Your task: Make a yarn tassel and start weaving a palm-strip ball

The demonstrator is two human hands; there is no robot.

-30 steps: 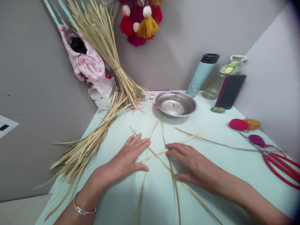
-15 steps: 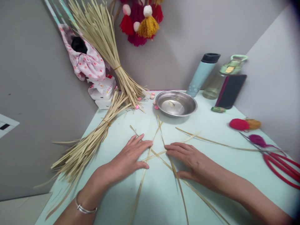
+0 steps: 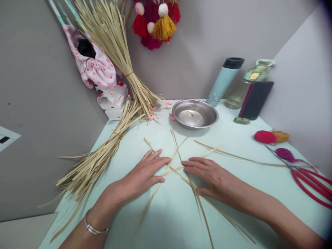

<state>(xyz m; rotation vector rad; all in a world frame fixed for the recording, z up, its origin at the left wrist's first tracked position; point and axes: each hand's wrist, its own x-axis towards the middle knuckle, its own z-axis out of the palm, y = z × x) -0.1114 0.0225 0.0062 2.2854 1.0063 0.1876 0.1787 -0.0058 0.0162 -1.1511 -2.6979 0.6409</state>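
Observation:
Several thin straw strips [image 3: 199, 201] cross one another on the pale green table [image 3: 166, 221], leaving a small gap in the middle. My left hand [image 3: 145, 171] lies on the left side of the crossing, fingers spread, its index finger touching a strip. On the right side, my right hand [image 3: 211, 176] rests flat over the strips, with its thumb apart from the fingers. A silver bangle [image 3: 93, 230] is on my left wrist. What lies under both palms is hidden.
Beyond the hands stands a metal bowl [image 3: 195, 114]. Straw bundles [image 3: 103, 152] lie left. At the right are a blue bottle [image 3: 224, 83], a phone [image 3: 255, 101], yarn balls [image 3: 265, 137], red-handled scissors [image 3: 311, 183] and a loose strip [image 3: 241, 158].
The strip beside my left hand has turned, its far end shifting right and its near end left. My left fingers moved slightly. My right hand has barely moved.

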